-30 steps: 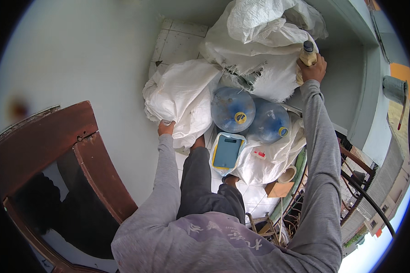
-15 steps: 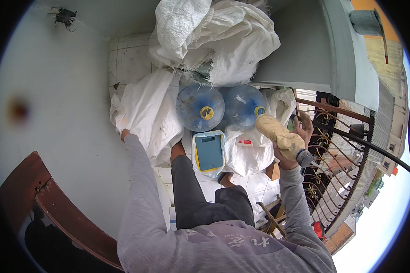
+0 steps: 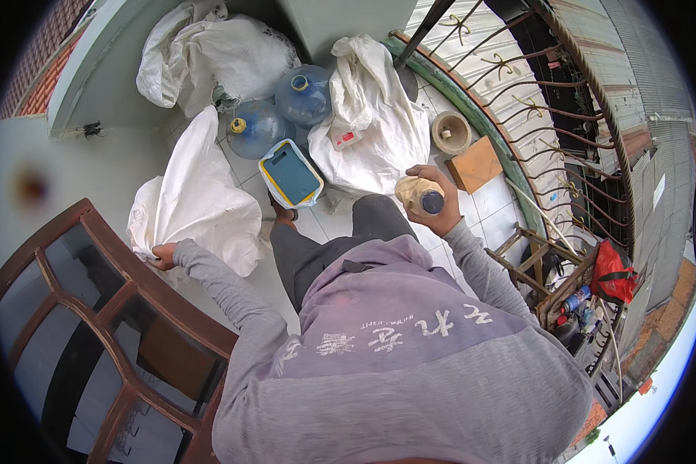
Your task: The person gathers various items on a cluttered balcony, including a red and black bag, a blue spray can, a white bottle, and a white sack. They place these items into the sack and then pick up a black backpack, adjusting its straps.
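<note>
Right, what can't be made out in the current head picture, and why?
All in the head view:
- Inside of the white woven sack in the left hand: hidden by opaque folds.
- Base of the beige, dark-capped bottle in the right hand: behind the bottle's own body.
- Contents of the red bag with black strap: covered by its sides.

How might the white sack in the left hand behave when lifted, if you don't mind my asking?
The white sack is probably floppy, given its loose folds. It may sag unevenly, since the left hand grips just one end.
</note>
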